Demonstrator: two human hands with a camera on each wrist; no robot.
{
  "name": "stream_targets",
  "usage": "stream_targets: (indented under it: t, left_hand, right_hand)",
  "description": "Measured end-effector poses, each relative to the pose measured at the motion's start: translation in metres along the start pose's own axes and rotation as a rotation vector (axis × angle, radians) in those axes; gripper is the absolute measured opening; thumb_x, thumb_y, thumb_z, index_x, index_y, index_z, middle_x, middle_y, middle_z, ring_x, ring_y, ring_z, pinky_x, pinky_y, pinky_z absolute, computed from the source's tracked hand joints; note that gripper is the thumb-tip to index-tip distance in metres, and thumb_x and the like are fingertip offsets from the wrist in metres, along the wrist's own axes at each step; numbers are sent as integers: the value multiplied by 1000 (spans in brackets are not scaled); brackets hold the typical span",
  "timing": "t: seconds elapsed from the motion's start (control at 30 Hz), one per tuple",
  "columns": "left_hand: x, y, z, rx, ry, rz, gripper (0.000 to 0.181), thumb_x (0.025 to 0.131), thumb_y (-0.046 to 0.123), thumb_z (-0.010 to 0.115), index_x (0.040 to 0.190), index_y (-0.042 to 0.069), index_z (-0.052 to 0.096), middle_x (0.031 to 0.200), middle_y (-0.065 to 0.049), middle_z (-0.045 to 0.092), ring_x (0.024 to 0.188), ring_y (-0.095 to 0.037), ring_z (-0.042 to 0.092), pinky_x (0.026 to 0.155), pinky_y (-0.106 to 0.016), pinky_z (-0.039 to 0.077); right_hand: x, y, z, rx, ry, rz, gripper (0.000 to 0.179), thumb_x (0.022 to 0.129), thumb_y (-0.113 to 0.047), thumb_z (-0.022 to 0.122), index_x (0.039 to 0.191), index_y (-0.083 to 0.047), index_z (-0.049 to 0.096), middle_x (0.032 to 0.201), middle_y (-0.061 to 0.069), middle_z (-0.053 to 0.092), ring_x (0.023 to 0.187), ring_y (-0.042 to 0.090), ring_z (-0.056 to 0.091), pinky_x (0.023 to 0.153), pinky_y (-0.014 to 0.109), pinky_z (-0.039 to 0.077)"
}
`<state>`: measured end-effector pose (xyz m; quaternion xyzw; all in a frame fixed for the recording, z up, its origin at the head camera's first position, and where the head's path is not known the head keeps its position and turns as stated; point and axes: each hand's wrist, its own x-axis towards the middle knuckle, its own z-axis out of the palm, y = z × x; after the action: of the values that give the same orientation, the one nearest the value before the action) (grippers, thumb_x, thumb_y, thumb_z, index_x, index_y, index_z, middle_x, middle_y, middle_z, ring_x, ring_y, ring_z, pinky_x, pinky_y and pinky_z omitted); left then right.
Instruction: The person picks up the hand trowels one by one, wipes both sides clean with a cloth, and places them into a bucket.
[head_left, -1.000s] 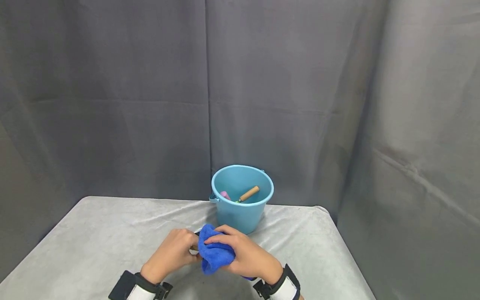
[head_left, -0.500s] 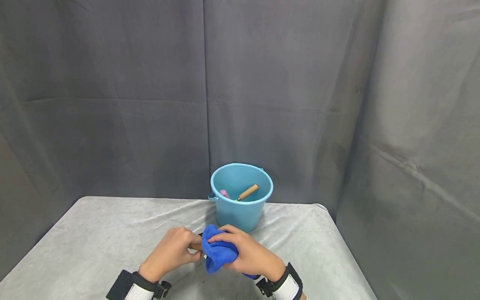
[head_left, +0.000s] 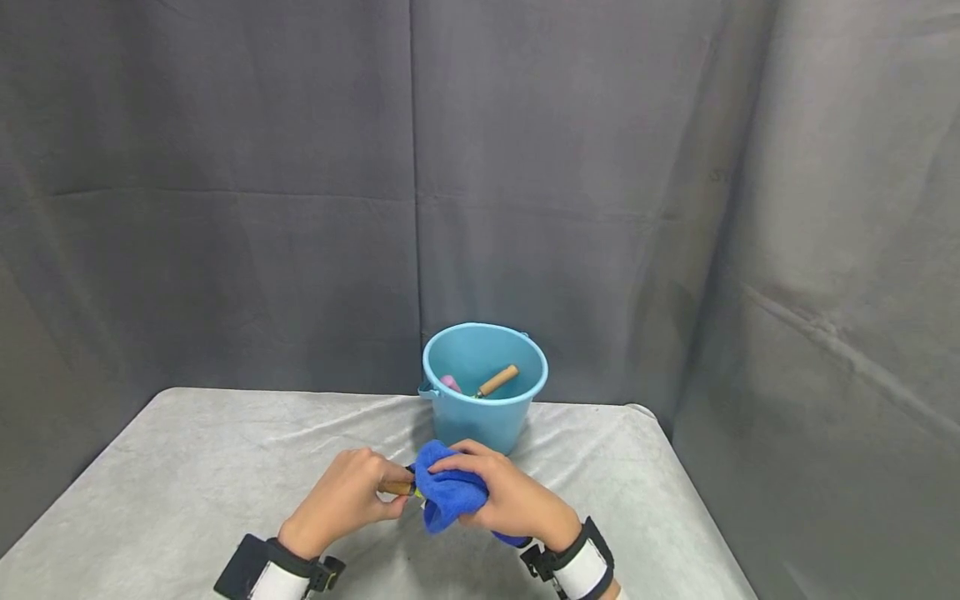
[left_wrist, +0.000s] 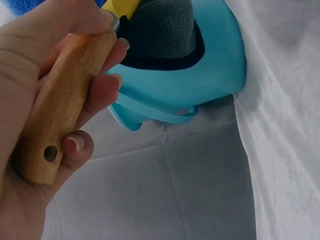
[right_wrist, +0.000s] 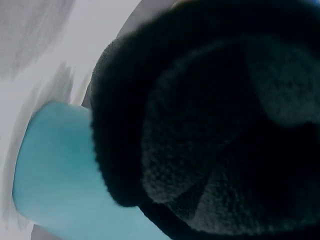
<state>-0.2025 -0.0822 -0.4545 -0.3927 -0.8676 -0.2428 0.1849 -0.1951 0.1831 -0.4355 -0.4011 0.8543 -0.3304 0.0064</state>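
Observation:
My left hand [head_left: 360,492] grips the wooden handle [left_wrist: 65,105] of a small hand tool; a hole pierces the handle's end. Past a metal collar, the tool's yellow neck [left_wrist: 123,7] runs into a blue cloth [head_left: 450,492]. The tool's working end is hidden in the folds, so I cannot tell its kind. My right hand [head_left: 510,496] grips the bunched cloth, thumb below and fingers over the top. The cloth's other side looks dark grey with a black edge in the left wrist view, and the cloth [right_wrist: 200,125] blocks most of the right wrist view.
A light blue bucket [head_left: 480,429] stands just beyond my hands near the table's back edge. Inside it lie another wooden-handled tool [head_left: 498,381] and something pink [head_left: 451,382]. Pale wrinkled fabric covers the table [head_left: 225,450]; grey curtains [head_left: 225,208] hang behind and at the sides.
My right hand and the cloth have shifted right, away from my left hand. More of the wooden handle and a bit of the yellow neck now show between the hands. The bucket stays put.

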Motion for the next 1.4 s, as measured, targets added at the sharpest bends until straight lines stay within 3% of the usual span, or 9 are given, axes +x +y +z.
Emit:
stream_targets:
  t: [0.4,0.67,0.87,1.17,1.4]
  left_hand:
    - [0,-2,-1,3,3,-23,20,71,9,83,85,23,81,80,17,75,68,7,62,57,-19,49]
    - [-7,-8,0,5,8,-87,22,70,10,84,88,23,83,81,18,75,69,7,63,59,-20,51]
    - [-3,-7,-1,8,10,-66,22,71,11,84,89,23,83,82,17,75,68,6,62,58,-20,49]
    - [2,0,0,-1,-3,-64,21,72,12,84,89,22,83,83,17,76,66,3,63,56,-18,45]
    - [2,0,2,4,-18,-42,20,72,12,84,89,23,83,83,17,76,67,5,63,57,-19,47]
  right_hand:
    - [-6,7,-12,-36,-9,58,61,82,-5,81,135,-28,63,141,1,54,128,23,53,103,41,49]
    - [-10,11,-15,-103,2,90,60,85,2,73,138,-24,62,146,4,51,132,26,52,107,45,48]
    - [-13,13,-24,-132,43,102,64,84,7,68,140,-23,60,148,3,49,135,26,50,107,49,48]
    - [-14,9,-30,-134,180,26,75,81,14,64,143,-28,55,151,2,45,138,31,47,105,53,49]
    - [-8,0,-20,-105,296,-123,72,86,9,67,148,-25,49,151,3,44,140,30,45,106,55,47]
